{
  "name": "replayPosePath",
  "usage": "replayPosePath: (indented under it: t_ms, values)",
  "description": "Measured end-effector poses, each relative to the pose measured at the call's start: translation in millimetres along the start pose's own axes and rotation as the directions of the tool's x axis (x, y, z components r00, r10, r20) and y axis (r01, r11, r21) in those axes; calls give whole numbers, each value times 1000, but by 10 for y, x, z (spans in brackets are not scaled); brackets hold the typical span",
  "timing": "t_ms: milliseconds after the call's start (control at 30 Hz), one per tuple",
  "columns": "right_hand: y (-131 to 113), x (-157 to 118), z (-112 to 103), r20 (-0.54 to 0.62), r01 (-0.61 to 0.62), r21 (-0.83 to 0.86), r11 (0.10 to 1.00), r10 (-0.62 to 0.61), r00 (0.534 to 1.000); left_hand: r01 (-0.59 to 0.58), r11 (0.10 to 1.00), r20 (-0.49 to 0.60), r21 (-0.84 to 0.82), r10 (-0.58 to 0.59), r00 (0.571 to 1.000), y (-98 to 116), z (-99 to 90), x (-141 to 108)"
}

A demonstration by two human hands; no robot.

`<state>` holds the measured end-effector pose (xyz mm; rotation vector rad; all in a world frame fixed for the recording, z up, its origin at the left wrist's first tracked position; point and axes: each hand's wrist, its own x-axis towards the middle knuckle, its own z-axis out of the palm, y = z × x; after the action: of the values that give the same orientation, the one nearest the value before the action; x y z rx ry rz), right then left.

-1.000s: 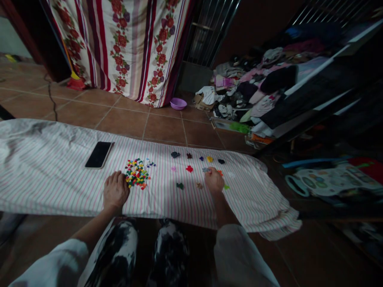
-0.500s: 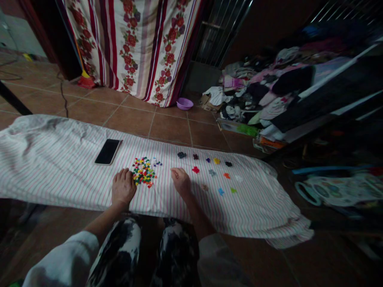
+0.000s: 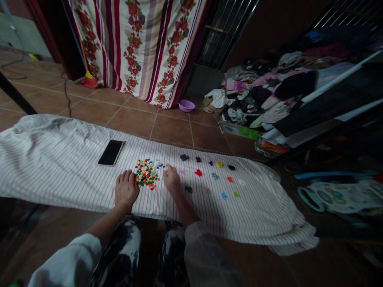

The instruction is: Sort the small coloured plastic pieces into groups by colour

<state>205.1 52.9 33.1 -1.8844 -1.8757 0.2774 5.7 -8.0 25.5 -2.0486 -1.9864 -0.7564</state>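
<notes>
My left hand (image 3: 127, 188) lies flat on the striped cloth, its fingers stretched forward against the left edge of a pile of small multicoloured pieces (image 3: 146, 173). My right hand (image 3: 172, 179) is just right of that pile, thumb and forefinger slightly apart, near a few dark blue pieces (image 3: 160, 166). I see nothing held in it. Further right lie small groups sorted by colour, among them red pieces (image 3: 198, 172), dark green pieces (image 3: 188, 189), yellow pieces (image 3: 219, 164), orange pieces (image 3: 229, 179) and light blue pieces (image 3: 224, 195).
A black-screened phone (image 3: 111, 152) lies left of the pile on the striped cloth (image 3: 68, 171). Beyond the cloth are a purple basin (image 3: 186, 105), a floral curtain (image 3: 149, 48) and a broom (image 3: 89, 81). Heaped clothes (image 3: 269, 87) are at the far right.
My right hand has moved left towards the pile, and its fingers have loosened from a closed shape. Pink and dark green pieces it covered now show. My left hand stays by the pile.
</notes>
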Motion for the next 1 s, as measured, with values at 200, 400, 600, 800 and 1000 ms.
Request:
replayPosePath:
  t_ms: [200, 400, 600, 800, 1000]
  values:
    - [-91, 17, 11, 49, -52, -122, 991, 59, 997, -18, 999, -1, 28, 18, 1000, -2, -7, -1]
    - [-41, -58, 36, -31, 5, -63, 998, -7, 999, -27, 999, -3, 22, 27, 1000, 5, -25, 5]
    - [6, -42, 53, -93, 24, 38, 999, -20, 995, -49, 998, -33, 28, 50, 998, -3, -21, -2]
    - [131, -11, 28, -90, 72, 161, 984, -58, 994, -71, 995, -50, 70, 74, 996, -13, -11, -7]
    - [355, 117, -175, -100, 30, 225, 974, -7, 995, -67, 995, -60, 72, 72, 996, 2, -27, -6]
